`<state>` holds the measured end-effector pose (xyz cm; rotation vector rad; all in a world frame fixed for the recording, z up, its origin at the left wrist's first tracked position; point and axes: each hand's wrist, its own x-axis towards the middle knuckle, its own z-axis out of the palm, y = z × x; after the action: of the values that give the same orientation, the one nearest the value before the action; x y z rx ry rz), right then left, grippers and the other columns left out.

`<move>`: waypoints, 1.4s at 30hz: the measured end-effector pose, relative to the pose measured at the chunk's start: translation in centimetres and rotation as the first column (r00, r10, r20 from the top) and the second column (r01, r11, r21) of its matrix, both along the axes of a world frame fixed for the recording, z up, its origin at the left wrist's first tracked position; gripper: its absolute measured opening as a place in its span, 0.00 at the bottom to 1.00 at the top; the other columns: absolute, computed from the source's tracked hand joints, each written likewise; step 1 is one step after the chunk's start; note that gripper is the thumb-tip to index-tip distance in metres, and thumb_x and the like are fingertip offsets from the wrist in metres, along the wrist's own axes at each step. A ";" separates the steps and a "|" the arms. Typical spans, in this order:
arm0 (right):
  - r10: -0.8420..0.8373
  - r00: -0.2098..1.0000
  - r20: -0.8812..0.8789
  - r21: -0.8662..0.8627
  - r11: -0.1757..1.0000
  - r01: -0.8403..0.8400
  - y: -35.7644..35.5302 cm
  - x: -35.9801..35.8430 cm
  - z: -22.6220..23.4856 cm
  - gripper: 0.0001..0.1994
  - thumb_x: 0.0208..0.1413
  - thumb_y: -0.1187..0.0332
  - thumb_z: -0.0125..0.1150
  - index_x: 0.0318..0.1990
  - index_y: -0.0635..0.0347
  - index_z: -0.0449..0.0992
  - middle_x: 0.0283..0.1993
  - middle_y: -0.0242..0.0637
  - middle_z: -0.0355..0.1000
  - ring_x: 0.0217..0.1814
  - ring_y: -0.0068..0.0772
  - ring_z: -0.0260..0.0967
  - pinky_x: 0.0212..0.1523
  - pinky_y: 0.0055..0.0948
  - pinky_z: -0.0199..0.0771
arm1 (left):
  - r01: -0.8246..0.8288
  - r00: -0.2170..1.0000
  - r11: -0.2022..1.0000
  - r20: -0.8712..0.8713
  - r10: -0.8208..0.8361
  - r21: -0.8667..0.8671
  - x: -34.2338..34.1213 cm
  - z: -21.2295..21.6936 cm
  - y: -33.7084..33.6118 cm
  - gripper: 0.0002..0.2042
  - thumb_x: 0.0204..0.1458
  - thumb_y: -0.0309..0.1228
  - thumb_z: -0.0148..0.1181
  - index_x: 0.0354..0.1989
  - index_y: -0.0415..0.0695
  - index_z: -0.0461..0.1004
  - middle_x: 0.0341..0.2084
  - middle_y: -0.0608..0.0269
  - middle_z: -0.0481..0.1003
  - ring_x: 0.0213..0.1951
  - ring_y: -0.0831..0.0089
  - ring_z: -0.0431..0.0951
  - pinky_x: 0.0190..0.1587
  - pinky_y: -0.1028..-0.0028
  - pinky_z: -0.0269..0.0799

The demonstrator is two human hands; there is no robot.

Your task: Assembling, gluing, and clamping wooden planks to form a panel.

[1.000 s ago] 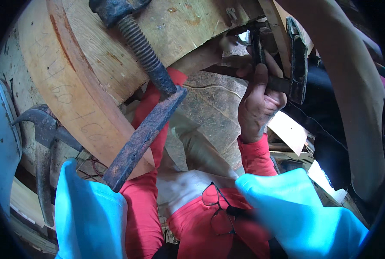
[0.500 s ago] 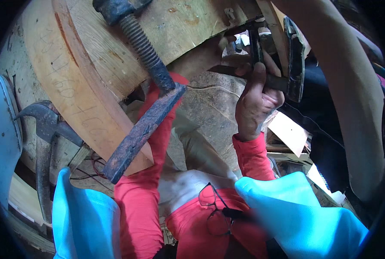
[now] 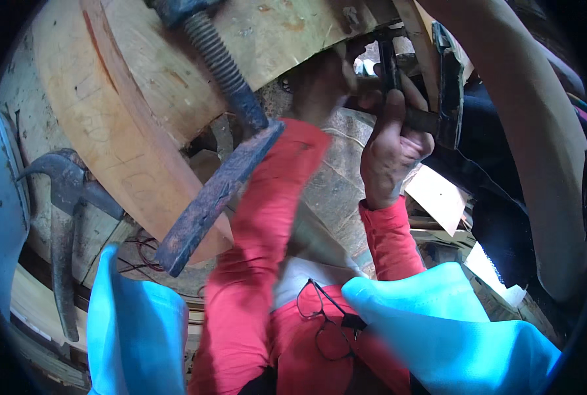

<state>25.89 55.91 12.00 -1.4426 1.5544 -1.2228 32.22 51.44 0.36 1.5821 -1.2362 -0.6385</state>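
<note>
My right hand is closed around the dark metal bar of a clamp, its thumb against a short upright rod. The clamp sits by the edge of a wooden panel and a pale wood strip. My left hand reaches under the panel's edge, close to the same clamp. Motion smears it, and the panel partly covers its fingers. Above my left forearm stands a second, rusty clamp with a threaded screw and a slanting bar.
A curved wooden board with pencil marks lies on the left, beside a claw hammer and a light-blue flat object. Another person's bare arm comes down on the right. Eyeglasses hang at my chest.
My left hand and forearm have swung to the right and upward, and the red sleeve lies farther right. My right hand keeps its grip almost in place.
</note>
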 end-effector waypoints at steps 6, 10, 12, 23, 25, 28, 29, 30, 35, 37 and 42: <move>-0.042 0.995 -0.094 -0.065 0.997 0.036 -0.4 -0.3 0.2 0.13 0.67 0.75 0.51 0.55 0.72 0.74 0.40 0.41 0.78 0.35 0.23 0.74 0.41 0.24 0.76 | 0.485 0.856 0.855 0.303 -0.420 -0.184 3.8 -3.8 -1.5 0.23 0.59 0.27 0.55 0.64 0.39 0.64 0.53 0.43 0.75 0.47 0.50 0.79 0.51 0.61 0.75; 0.015 0.998 -0.054 -0.094 0.995 -0.020 -0.3 0.2 -0.4 0.12 0.66 0.80 0.51 0.55 0.69 0.74 0.35 0.41 0.79 0.33 0.25 0.76 0.38 0.26 0.80 | 0.562 0.817 0.821 0.220 -0.533 -0.100 3.7 -5.8 -1.9 0.22 0.57 0.27 0.57 0.61 0.39 0.68 0.50 0.50 0.77 0.43 0.53 0.80 0.49 0.63 0.77; -0.006 0.998 -0.056 -0.111 0.994 0.000 -0.6 -0.4 -0.5 0.12 0.66 0.80 0.51 0.55 0.68 0.74 0.34 0.40 0.79 0.32 0.25 0.75 0.38 0.26 0.80 | 0.573 0.659 0.808 0.664 -0.353 -0.140 2.9 -4.4 -1.8 0.21 0.55 0.28 0.58 0.59 0.40 0.71 0.49 0.52 0.78 0.42 0.54 0.81 0.47 0.63 0.77; -0.046 0.999 0.013 -0.032 0.998 0.046 0.0 2.2 -0.3 0.12 0.67 0.78 0.53 0.55 0.74 0.73 0.35 0.41 0.78 0.33 0.26 0.74 0.39 0.25 0.78 | 0.411 0.828 0.894 0.484 -0.283 -0.181 5.7 -4.0 -0.5 0.17 0.56 0.29 0.58 0.54 0.46 0.75 0.48 0.48 0.76 0.47 0.53 0.79 0.49 0.60 0.76; -0.051 0.999 0.014 -0.043 0.998 0.052 -1.1 3.2 -0.3 0.13 0.67 0.78 0.53 0.56 0.73 0.73 0.37 0.42 0.78 0.33 0.26 0.74 0.39 0.26 0.78 | 0.558 0.451 0.818 0.878 -0.159 -0.138 7.9 -3.8 -1.8 0.17 0.59 0.29 0.53 0.58 0.45 0.73 0.53 0.49 0.73 0.52 0.51 0.77 0.52 0.61 0.75; -0.042 0.998 0.039 -0.036 0.998 0.043 -0.9 2.4 -0.5 0.13 0.67 0.78 0.53 0.57 0.72 0.72 0.39 0.43 0.78 0.33 0.25 0.74 0.39 0.26 0.77 | 0.537 0.817 0.820 0.361 -0.449 -0.197 6.5 -4.3 -1.3 0.18 0.60 0.28 0.52 0.59 0.45 0.72 0.54 0.49 0.72 0.54 0.52 0.76 0.54 0.62 0.74; -0.025 1.000 0.012 -0.031 0.999 0.025 -0.7 1.8 -0.4 0.13 0.67 0.77 0.53 0.56 0.71 0.73 0.39 0.42 0.78 0.33 0.25 0.74 0.40 0.25 0.77 | 0.547 0.612 0.829 0.731 -0.302 -0.115 6.1 -4.4 -0.9 0.17 0.59 0.27 0.52 0.58 0.44 0.72 0.49 0.47 0.75 0.50 0.50 0.78 0.52 0.60 0.75; -0.033 0.999 -0.032 -0.033 0.999 0.032 -0.8 1.0 -0.1 0.13 0.67 0.77 0.53 0.56 0.71 0.73 0.38 0.42 0.78 0.33 0.25 0.74 0.40 0.25 0.77 | 0.560 0.617 0.818 0.727 -0.302 -0.135 5.1 -3.0 -1.1 0.17 0.59 0.27 0.52 0.58 0.44 0.72 0.49 0.47 0.75 0.50 0.50 0.78 0.52 0.60 0.75; -0.066 0.994 -0.085 -0.022 0.998 0.064 -0.7 0.3 0.3 0.13 0.67 0.77 0.54 0.56 0.70 0.74 0.36 0.39 0.78 0.33 0.24 0.73 0.39 0.25 0.76 | 0.213 0.972 0.976 0.105 -0.209 -0.033 1.6 1.8 -0.9 0.20 0.51 0.30 0.60 0.53 0.42 0.76 0.46 0.58 0.79 0.47 0.59 0.79 0.49 0.65 0.75; -0.058 0.998 -0.030 -0.028 0.998 0.057 -0.9 0.4 0.9 0.13 0.67 0.77 0.53 0.56 0.72 0.73 0.36 0.41 0.78 0.34 0.24 0.74 0.40 0.26 0.77 | 0.221 0.972 0.975 0.092 -0.218 -0.027 1.5 2.2 -0.8 0.20 0.51 0.30 0.60 0.55 0.42 0.75 0.46 0.55 0.78 0.47 0.59 0.79 0.49 0.64 0.75; -0.042 0.998 -0.044 -0.051 0.998 0.040 -1.4 -0.1 1.1 0.13 0.68 0.77 0.51 0.56 0.74 0.72 0.39 0.44 0.79 0.35 0.25 0.75 0.41 0.27 0.79 | 0.428 0.890 0.903 0.193 -0.414 -0.034 3.2 -0.6 -1.7 0.21 0.54 0.30 0.57 0.57 0.40 0.73 0.45 0.49 0.78 0.49 0.55 0.78 0.51 0.60 0.74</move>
<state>25.83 54.51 13.09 -1.4862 1.6012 -1.2698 35.39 49.76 -0.22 1.3365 -1.7484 -0.7188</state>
